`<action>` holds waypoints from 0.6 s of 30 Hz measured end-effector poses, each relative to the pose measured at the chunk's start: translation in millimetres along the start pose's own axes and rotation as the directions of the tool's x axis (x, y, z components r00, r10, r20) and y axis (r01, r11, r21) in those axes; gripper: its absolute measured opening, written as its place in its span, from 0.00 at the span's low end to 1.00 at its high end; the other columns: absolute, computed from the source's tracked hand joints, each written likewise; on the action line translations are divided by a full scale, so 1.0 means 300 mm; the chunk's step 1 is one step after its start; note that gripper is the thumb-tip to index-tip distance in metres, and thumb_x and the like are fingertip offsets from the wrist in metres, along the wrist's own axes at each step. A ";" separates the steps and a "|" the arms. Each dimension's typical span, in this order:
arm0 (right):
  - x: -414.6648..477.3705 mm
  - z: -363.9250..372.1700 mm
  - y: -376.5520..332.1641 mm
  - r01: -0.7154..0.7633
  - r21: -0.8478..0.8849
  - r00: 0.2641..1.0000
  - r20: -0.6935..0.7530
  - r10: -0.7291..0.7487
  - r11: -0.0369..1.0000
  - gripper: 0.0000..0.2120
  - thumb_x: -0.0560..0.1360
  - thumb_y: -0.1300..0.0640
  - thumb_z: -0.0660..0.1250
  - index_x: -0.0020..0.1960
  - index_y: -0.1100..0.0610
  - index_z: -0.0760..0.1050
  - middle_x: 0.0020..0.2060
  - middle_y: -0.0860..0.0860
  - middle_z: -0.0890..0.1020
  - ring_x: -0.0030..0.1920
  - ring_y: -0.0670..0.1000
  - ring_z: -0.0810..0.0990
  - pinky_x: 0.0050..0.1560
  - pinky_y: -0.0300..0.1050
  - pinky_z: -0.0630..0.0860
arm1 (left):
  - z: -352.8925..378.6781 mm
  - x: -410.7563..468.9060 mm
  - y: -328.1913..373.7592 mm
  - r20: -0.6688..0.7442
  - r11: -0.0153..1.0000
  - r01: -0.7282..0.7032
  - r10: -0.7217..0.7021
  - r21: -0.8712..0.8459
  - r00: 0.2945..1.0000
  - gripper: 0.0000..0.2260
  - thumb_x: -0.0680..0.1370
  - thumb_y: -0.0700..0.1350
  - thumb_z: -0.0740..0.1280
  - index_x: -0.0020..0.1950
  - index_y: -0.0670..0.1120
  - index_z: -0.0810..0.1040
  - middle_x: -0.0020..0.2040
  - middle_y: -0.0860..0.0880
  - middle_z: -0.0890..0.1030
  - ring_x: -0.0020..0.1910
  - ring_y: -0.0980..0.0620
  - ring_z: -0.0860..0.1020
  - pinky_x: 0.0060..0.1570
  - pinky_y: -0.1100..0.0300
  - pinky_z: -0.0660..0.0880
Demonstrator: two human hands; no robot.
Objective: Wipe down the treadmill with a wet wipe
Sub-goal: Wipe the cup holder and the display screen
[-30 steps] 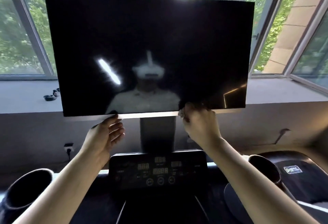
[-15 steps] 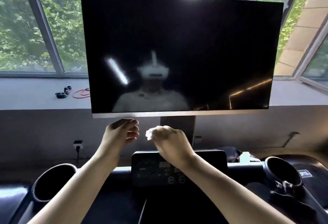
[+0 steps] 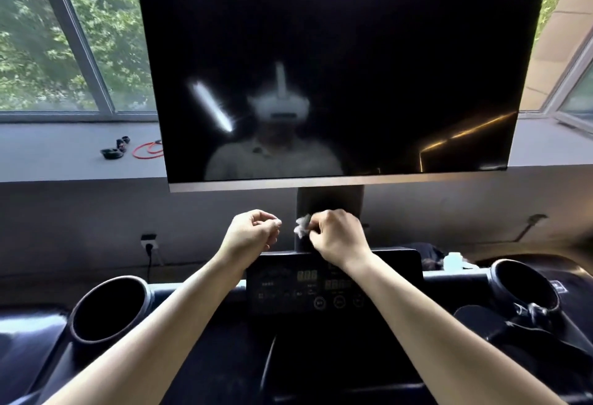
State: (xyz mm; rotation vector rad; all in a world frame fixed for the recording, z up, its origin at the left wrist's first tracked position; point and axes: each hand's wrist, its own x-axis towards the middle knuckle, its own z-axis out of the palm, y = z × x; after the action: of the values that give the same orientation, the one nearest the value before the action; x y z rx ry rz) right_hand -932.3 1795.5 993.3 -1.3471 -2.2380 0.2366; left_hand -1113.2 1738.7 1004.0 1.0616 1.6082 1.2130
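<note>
Head camera view, looking forward and down over a treadmill's (image 3: 205,356) front end beside a wide window. A large dark screen (image 3: 337,51) fills the upper middle, held on a dark post (image 3: 330,202) that rises from behind the control console (image 3: 333,289). Two bare forearms reach in from the bottom edge. The right hand (image 3: 337,237) is raised above the console's back edge, in front of the post, its fingers curled round a small, bunched white wet wipe (image 3: 302,226) that pokes out on the thumb side. The left hand (image 3: 253,231) is just beside it, apart from the wipe, its fingers curled inward and holding nothing that shows. The wipe touches no surface at this moment. A round black cup holder (image 3: 109,308) sits at the treadmill's left front corner and another (image 3: 523,289) at its right. A red cord (image 3: 147,149) lies on the windowsill behind. No wet streaks show anywhere, so what has been cleaned cannot be told; the console face, cup holders and lower frame most likely remain to be wiped, and the task seems part done at best.
</note>
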 end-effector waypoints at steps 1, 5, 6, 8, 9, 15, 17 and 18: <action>0.024 -0.015 0.001 -0.001 0.014 0.992 -0.126 0.002 1.000 0.07 0.74 0.58 0.69 0.46 0.49 0.85 0.47 0.43 0.87 0.49 0.51 0.85 0.46 0.43 0.75 | 0.010 0.008 -0.007 0.001 0.999 -0.014 0.014 0.036 1.000 0.02 0.79 0.40 0.70 0.48 0.44 0.82 0.39 0.47 0.83 0.41 0.50 0.79 0.45 0.53 0.77; 0.079 -0.024 -0.004 -0.097 0.307 0.834 -0.494 0.245 0.947 0.06 0.75 0.52 0.76 0.46 0.55 0.84 0.38 0.50 0.87 0.39 0.55 0.84 0.42 0.48 0.79 | 0.064 0.030 -0.030 0.014 0.969 -0.086 0.085 0.232 0.996 0.04 0.78 0.45 0.71 0.52 0.49 0.82 0.46 0.51 0.84 0.44 0.53 0.81 0.47 0.57 0.77; 0.071 -0.005 -0.015 -0.123 0.404 0.839 -0.446 0.312 0.906 0.07 0.75 0.51 0.76 0.46 0.55 0.84 0.39 0.48 0.87 0.40 0.52 0.85 0.44 0.48 0.80 | 0.071 0.033 -0.031 0.018 0.955 -0.110 0.109 0.276 0.994 0.06 0.78 0.45 0.71 0.54 0.49 0.82 0.47 0.51 0.84 0.45 0.54 0.81 0.49 0.57 0.78; 0.041 0.007 -0.004 -0.176 0.480 0.862 -0.346 0.370 0.860 0.07 0.74 0.49 0.76 0.44 0.53 0.85 0.39 0.46 0.87 0.41 0.49 0.85 0.46 0.47 0.81 | 0.089 0.033 -0.040 0.043 0.930 -0.141 0.135 0.339 0.990 0.08 0.78 0.46 0.71 0.57 0.49 0.81 0.47 0.53 0.84 0.48 0.54 0.82 0.54 0.56 0.79; 0.035 -0.004 0.017 -0.186 0.535 0.848 -0.336 0.410 0.824 0.06 0.74 0.50 0.76 0.43 0.53 0.85 0.38 0.46 0.87 0.41 0.47 0.85 0.46 0.47 0.81 | 0.092 0.032 -0.044 0.058 0.919 -0.152 0.141 0.364 0.988 0.09 0.78 0.46 0.72 0.58 0.50 0.81 0.47 0.54 0.84 0.48 0.55 0.82 0.55 0.56 0.79; 0.078 -0.054 0.132 -0.173 0.843 0.492 -0.373 0.787 0.509 0.06 0.75 0.59 0.72 0.44 0.63 0.82 0.39 0.56 0.85 0.43 0.55 0.84 0.51 0.56 0.81 | 0.110 0.046 -0.054 0.104 0.911 -0.183 0.155 0.371 0.982 0.18 0.78 0.47 0.73 0.67 0.51 0.78 0.52 0.55 0.84 0.52 0.56 0.83 0.57 0.56 0.79; 0.070 -0.001 0.062 -0.180 0.791 0.548 -0.413 0.728 0.585 0.08 0.73 0.55 0.69 0.44 0.61 0.81 0.39 0.56 0.85 0.41 0.55 0.82 0.49 0.52 0.79 | 0.111 0.053 -0.061 0.102 0.911 -0.185 0.158 0.369 0.982 0.19 0.78 0.46 0.73 0.68 0.52 0.77 0.53 0.55 0.84 0.52 0.56 0.83 0.60 0.53 0.79; 0.062 0.024 0.024 -0.176 0.731 0.613 -0.443 0.654 0.660 0.08 0.73 0.55 0.68 0.44 0.59 0.81 0.39 0.55 0.85 0.40 0.55 0.82 0.47 0.50 0.78 | 0.111 0.055 -0.066 0.102 0.913 -0.182 0.155 0.365 0.983 0.19 0.78 0.46 0.73 0.69 0.53 0.77 0.53 0.56 0.84 0.53 0.57 0.83 0.61 0.52 0.79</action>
State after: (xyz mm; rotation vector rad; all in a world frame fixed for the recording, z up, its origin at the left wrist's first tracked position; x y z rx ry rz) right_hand -937.4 1815.7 990.6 -1.2844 -1.0063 0.5168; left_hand -1089.2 1759.9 976.7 1.4943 1.7627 0.9833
